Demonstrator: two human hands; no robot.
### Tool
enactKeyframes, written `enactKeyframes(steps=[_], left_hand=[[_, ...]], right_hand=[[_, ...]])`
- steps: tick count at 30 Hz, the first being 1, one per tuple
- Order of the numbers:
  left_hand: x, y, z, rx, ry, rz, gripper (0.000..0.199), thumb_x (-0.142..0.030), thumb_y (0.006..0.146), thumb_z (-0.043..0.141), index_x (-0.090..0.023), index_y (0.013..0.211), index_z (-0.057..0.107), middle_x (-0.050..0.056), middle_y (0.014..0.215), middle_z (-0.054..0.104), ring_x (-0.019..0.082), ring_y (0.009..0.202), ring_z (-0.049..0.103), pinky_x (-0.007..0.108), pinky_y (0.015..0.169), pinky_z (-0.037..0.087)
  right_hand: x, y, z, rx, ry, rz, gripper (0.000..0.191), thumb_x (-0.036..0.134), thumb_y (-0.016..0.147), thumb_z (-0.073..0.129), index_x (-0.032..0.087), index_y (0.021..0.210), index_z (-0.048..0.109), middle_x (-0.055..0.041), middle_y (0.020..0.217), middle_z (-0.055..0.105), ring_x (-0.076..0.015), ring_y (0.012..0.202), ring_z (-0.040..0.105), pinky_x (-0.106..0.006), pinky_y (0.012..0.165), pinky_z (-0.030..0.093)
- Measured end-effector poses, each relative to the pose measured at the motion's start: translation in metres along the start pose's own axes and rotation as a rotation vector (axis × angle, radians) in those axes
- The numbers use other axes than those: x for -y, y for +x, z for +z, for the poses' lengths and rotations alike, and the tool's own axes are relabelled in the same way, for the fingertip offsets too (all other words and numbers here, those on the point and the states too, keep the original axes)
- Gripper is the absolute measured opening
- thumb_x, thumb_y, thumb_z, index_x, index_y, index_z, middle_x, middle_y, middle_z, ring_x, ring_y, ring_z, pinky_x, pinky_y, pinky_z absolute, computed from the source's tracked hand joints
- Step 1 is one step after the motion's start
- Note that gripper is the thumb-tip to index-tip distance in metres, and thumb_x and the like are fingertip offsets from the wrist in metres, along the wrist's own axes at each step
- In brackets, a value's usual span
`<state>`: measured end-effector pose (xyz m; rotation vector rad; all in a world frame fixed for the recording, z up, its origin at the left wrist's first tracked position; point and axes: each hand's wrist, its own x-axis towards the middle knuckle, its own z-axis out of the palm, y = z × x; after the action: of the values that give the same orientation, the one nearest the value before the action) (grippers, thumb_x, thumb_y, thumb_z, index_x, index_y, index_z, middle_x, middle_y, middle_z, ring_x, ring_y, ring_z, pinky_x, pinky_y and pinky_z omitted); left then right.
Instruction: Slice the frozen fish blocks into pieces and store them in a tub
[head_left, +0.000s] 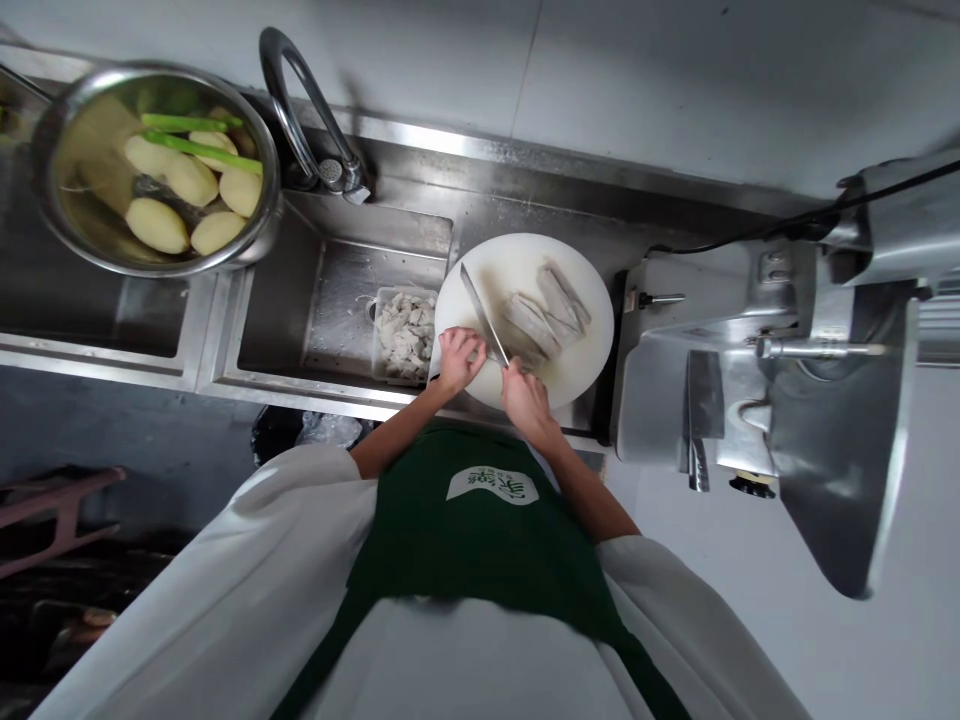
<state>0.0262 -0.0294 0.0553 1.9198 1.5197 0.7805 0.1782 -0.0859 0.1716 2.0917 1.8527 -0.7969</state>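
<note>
My right hand (525,398) is closed round the handle of a kitchen knife (484,315), whose blade slants away to the upper left over a round white cutting board (480,255). Left of the blade, my left hand (459,358) rests at the near edge of the board with its fingers curled and pressed together; what lies under them is hidden. Several long pale grey strips, perhaps fish fillets (534,322), lie right of the knife. A clear plastic tub (379,345) beside my left hand holds white cut pieces (406,335).
The tub stands in a steel sink (337,260) under a curved faucet (300,90). A steel pot (255,245) at the left holds peeled potatoes (157,225) and green stalks (202,150) in water. A metal slicer (810,340) at the right carries a cleaver (703,400).
</note>
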Motion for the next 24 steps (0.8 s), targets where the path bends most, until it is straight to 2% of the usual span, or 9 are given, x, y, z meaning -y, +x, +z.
enactKeyframes(steps=[4, 8, 11, 14, 16, 18, 22, 24], left_hand=[[0.013, 0.008, 0.018, 0.095, 0.058, 0.123, 0.016, -0.027, 0.099, 0.057, -0.021, 0.096, 0.072, 0.012, 0.115, 0.065, 0.029, 0.113, 0.051, 0.047, 0.101, 0.043], [0.022, 0.015, 0.023, 0.067, 0.054, 0.190, 0.010, -0.027, 0.098, 0.061, -0.023, 0.096, 0.070, 0.010, 0.111, 0.063, 0.027, 0.110, 0.054, 0.045, 0.097, 0.049], [0.024, 0.016, 0.019, -0.017, -0.043, 0.210, 0.012, -0.035, 0.095, 0.068, -0.025, 0.101, 0.070, 0.010, 0.117, 0.060, 0.027, 0.115, 0.055, 0.046, 0.100, 0.050], [0.023, 0.012, 0.012, -0.219, -0.125, 0.141, 0.027, -0.046, 0.097, 0.065, -0.024, 0.113, 0.066, 0.013, 0.124, 0.055, 0.028, 0.122, 0.055, 0.049, 0.106, 0.049], [0.024, 0.007, 0.008, -0.372, -0.136, 0.049, 0.030, -0.051, 0.101, 0.058, -0.022, 0.110, 0.063, 0.013, 0.118, 0.056, 0.026, 0.119, 0.056, 0.048, 0.106, 0.049], [0.025, 0.002, 0.005, -0.466, -0.136, -0.012, 0.032, -0.053, 0.103, 0.053, -0.022, 0.102, 0.061, 0.012, 0.108, 0.057, 0.026, 0.113, 0.057, 0.048, 0.105, 0.048], [0.029, -0.005, 0.009, -0.494, -0.131, -0.005, 0.032, -0.051, 0.104, 0.051, -0.022, 0.094, 0.061, 0.010, 0.099, 0.057, 0.027, 0.105, 0.057, 0.051, 0.102, 0.047], [0.030, -0.007, 0.014, -0.446, -0.109, 0.023, 0.030, -0.047, 0.105, 0.050, -0.022, 0.095, 0.062, 0.010, 0.099, 0.058, 0.026, 0.105, 0.058, 0.050, 0.101, 0.048]], right_hand=[[0.013, 0.019, 0.020, 0.033, 0.016, 0.040, 0.037, 0.018, 0.111, 0.028, 0.007, 0.132, 0.056, -0.0204, 0.111, 0.075, -0.0278, 0.104, 0.074, -0.033, 0.089, 0.052], [0.008, 0.039, 0.021, 0.020, 0.043, 0.065, 0.034, 0.017, 0.110, 0.033, 0.006, 0.132, 0.057, -0.0218, 0.114, 0.075, -0.0286, 0.107, 0.074, -0.033, 0.091, 0.051], [-0.005, 0.045, 0.009, 0.038, 0.087, 0.022, 0.033, 0.022, 0.111, 0.037, 0.008, 0.129, 0.060, -0.0212, 0.116, 0.075, -0.0297, 0.110, 0.072, -0.034, 0.093, 0.050], [-0.011, 0.039, -0.007, 0.033, 0.116, 0.008, 0.031, 0.025, 0.110, 0.041, 0.009, 0.125, 0.063, -0.0209, 0.117, 0.075, -0.0302, 0.113, 0.071, -0.033, 0.094, 0.050], [-0.005, 0.030, -0.014, -0.010, 0.113, 0.045, 0.034, 0.026, 0.112, 0.037, 0.009, 0.129, 0.060, -0.0207, 0.114, 0.075, -0.0299, 0.110, 0.072, -0.034, 0.093, 0.050], [0.007, 0.019, -0.015, -0.050, 0.109, 0.076, 0.038, 0.028, 0.113, 0.032, 0.009, 0.134, 0.056, -0.0202, 0.110, 0.075, -0.0290, 0.104, 0.074, -0.034, 0.091, 0.051], [0.030, 0.011, -0.001, -0.076, 0.090, 0.059, 0.041, 0.031, 0.114, 0.027, 0.008, 0.137, 0.052, -0.0193, 0.102, 0.076, -0.0290, 0.098, 0.075, -0.034, 0.087, 0.052], [0.035, 0.016, 0.011, -0.055, 0.076, 0.043, 0.040, 0.028, 0.113, 0.027, 0.008, 0.135, 0.053, -0.0196, 0.103, 0.076, -0.0296, 0.099, 0.076, -0.034, 0.085, 0.052]])
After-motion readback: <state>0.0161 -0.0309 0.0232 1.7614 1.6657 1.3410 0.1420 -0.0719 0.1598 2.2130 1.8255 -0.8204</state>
